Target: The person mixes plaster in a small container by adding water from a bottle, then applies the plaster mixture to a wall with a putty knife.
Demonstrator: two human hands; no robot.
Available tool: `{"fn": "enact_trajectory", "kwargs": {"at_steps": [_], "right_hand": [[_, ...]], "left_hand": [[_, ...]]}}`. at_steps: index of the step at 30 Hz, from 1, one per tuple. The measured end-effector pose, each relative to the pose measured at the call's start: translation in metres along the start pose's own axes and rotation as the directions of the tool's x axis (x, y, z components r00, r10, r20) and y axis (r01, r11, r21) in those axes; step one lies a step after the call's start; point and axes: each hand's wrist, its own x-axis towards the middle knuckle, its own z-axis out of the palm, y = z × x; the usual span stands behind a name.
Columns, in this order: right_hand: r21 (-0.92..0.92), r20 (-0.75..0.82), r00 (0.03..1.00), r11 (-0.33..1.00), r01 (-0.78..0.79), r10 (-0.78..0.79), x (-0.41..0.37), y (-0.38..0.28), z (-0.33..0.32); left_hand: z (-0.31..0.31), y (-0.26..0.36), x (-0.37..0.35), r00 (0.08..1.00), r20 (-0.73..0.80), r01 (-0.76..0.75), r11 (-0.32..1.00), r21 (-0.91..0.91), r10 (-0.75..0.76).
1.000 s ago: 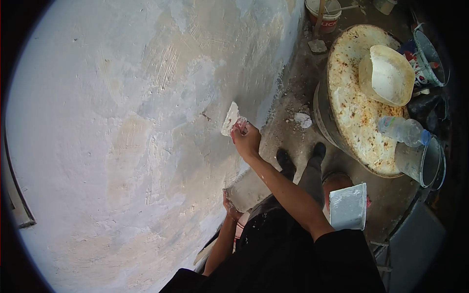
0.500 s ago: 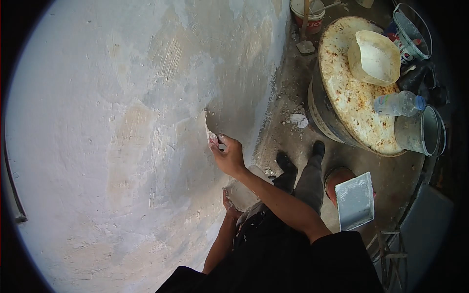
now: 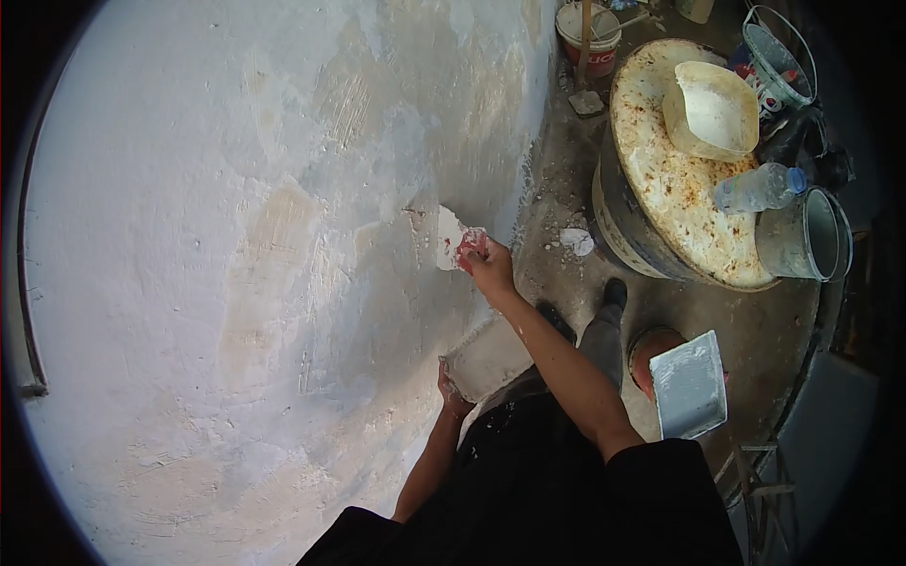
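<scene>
My right hand [image 3: 494, 274] grips a red-handled putty knife [image 3: 449, 236], its broad blade coated with pale plaster and lying close to the wall. The wall [image 3: 170, 236] is whitish with rough, damp-looking grey and beige patches. Lower down, my left hand [image 3: 454, 391] is closed around the edge of a flat, greyish, plaster-stained board [image 3: 489, 360]. The board sits at waist height in front of my body, and my right forearm passes beside it.
On the right stands a drum with a rusty, stained top [image 3: 651, 123], bearing a cut plastic tub [image 3: 713, 113], a water bottle [image 3: 755, 189] and a bucket [image 3: 802, 236]. Behind it is a paint bucket [image 3: 590, 47]. A white-smeared tray [image 3: 689, 387] is beside my legs; crumbs litter the floor.
My right hand and the putty knife have moved right along the wall, and the blade's broad face has turned into view. The left hand still holds the board, now more exposed.
</scene>
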Motion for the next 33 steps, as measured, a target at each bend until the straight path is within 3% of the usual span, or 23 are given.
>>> {"fn": "enact_trajectory", "kwargs": {"at_steps": [4,13,20,23,25,28,29,33], "right_hand": [[0.114,0.078,0.997,0.993,-0.02,0.012,-0.004,-0.011,0.004],[0.153,0.093,0.994,0.986,-0.071,0.057,-0.023,-0.05,0.026],[0.031,0.209,0.978,0.999,-0.016,0.009,-0.037,-0.069,0.048],[0.037,0.181,0.969,0.986,0.164,-0.168,-0.046,-0.075,0.054],[-0.02,0.187,0.945,0.961,0.276,-0.267,-0.055,-0.078,0.054],[-0.111,0.107,0.944,0.94,0.322,-0.311,-0.074,-0.085,0.052],[-0.183,0.106,0.952,0.935,0.303,-0.288,-0.077,-0.081,0.045],[-0.17,-0.012,0.997,0.983,0.071,-0.074,-0.073,-0.071,0.014]], "left_hand": [[0.011,0.002,0.002,0.999,-0.036,-0.003,1.0,0.023,0.004],[0.024,0.005,0.005,0.999,-0.046,0.007,1.0,0.019,-0.006],[0.007,0.008,0.009,1.0,0.017,0.009,1.0,-0.015,-0.008],[0.016,0.009,0.007,0.999,-0.037,0.006,1.0,-0.007,-0.006],[0.002,0.007,0.01,0.998,0.054,0.016,0.998,-0.066,-0.012],[-0.014,0.006,0.02,0.993,0.111,0.045,0.99,-0.136,-0.03],[-0.02,0.005,0.022,0.992,0.116,0.057,0.986,-0.158,-0.038],[-0.002,0.006,0.018,0.997,0.063,0.058,0.995,-0.085,-0.052]]}}
